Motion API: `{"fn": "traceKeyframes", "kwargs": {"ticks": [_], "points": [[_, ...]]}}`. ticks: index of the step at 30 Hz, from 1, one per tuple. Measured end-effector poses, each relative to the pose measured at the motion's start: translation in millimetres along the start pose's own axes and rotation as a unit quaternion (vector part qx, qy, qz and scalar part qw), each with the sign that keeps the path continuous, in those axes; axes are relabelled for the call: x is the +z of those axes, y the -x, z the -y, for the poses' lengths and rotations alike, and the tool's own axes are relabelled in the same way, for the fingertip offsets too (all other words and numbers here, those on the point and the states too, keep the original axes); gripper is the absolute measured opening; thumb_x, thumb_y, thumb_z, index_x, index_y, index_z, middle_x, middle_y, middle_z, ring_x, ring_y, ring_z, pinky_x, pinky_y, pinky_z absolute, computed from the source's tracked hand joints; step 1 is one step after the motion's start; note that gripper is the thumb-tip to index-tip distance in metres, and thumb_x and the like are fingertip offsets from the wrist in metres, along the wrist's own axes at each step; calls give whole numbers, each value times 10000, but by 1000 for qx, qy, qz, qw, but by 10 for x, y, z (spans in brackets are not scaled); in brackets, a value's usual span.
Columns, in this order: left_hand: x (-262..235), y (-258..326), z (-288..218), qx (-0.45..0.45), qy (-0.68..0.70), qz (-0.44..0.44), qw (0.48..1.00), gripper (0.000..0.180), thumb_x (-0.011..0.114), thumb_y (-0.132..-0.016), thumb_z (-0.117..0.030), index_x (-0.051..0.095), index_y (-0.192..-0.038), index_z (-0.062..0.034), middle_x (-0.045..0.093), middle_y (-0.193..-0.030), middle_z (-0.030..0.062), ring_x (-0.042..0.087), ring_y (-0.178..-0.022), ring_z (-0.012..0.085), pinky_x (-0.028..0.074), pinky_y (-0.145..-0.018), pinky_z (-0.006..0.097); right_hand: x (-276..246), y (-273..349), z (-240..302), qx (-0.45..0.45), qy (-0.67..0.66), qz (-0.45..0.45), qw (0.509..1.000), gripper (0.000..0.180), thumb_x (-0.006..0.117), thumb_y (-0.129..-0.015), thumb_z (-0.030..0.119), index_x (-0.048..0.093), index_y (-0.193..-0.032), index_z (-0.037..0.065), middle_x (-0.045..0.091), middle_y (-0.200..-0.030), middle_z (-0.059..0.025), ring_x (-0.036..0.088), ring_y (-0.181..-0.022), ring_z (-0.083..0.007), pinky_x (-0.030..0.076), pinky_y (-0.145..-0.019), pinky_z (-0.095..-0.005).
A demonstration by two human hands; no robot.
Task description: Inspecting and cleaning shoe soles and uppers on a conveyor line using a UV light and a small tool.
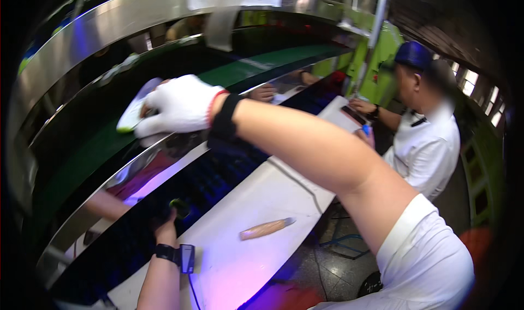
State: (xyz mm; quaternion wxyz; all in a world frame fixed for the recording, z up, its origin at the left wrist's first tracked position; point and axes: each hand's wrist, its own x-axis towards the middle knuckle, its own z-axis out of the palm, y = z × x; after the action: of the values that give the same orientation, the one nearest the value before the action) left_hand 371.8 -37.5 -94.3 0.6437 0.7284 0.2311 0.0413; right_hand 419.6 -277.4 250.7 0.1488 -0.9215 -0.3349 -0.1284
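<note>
Reaching in from the lower edge, left hand sits at the near rim of the dark glossy panel, bare, with a black wristband and a small black device clipped at the wrist, cable trailing down. Fingers curl toward a small dark round object with a green glint; contact likely, but too dark to tell whether they grip it. Just right of that, white work surface runs diagonally, lit purple at the near end, with a tan stick-shaped tool lying loose on it, well apart from both hands. Further out, right arm crosses the whole bench; right hand wears a white glove with red cuff trim and a black wrist strap. Gloved fingers lie spread and flat, pressing a white cloth pad against the green conveyor belt, near its polished metal rail. Pad pokes out past the fingertips on the left. Far right, another person in a white shirt and blue cap stands at the same bench, hands on a dark flat item.
</note>
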Motion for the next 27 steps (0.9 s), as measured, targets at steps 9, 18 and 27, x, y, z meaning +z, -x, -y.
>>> {"fn": "traceKeyframes", "kwargs": {"ticks": [9, 18, 27], "points": [[-390, -2054, 1571, 67, -301, -110, 945, 932, 1035, -605, -399, 659, -1383, -49, 689, -1390, 174, 643, -1298, 300, 548, -1070, 448, 99, -174, 29, -10, -21, -154, 988, 408, 727, -812, 435, 812, -871, 40, 769, -886, -214, 760, -882, -366, 607, -864, -421], [-1018, 1532, -540, -120, 333, 140, 925, 461, 622, -927, -176, 596, -1330, 46, 711, -1234, 184, 724, -1019, 301, 613, -838, 393, 156, -37, -144, -6, -4, -131, 991, 320, 760, -832, 440, 850, -945, 155, 783, -869, -125, 761, -863, -325, 595, -810, -418], [-1483, 2632, -34, 304, -304, 17, 903, 515, 632, -891, -45, 623, -1406, -21, 662, -1375, 212, 578, -1308, 421, 456, -1143, 492, 139, 185, -236, -20, -47, -194, 980, 298, 708, -1022, 297, 769, -1187, 56, 786, -1091, -94, 741, -1002, -177, 566, -919, -298]]}}
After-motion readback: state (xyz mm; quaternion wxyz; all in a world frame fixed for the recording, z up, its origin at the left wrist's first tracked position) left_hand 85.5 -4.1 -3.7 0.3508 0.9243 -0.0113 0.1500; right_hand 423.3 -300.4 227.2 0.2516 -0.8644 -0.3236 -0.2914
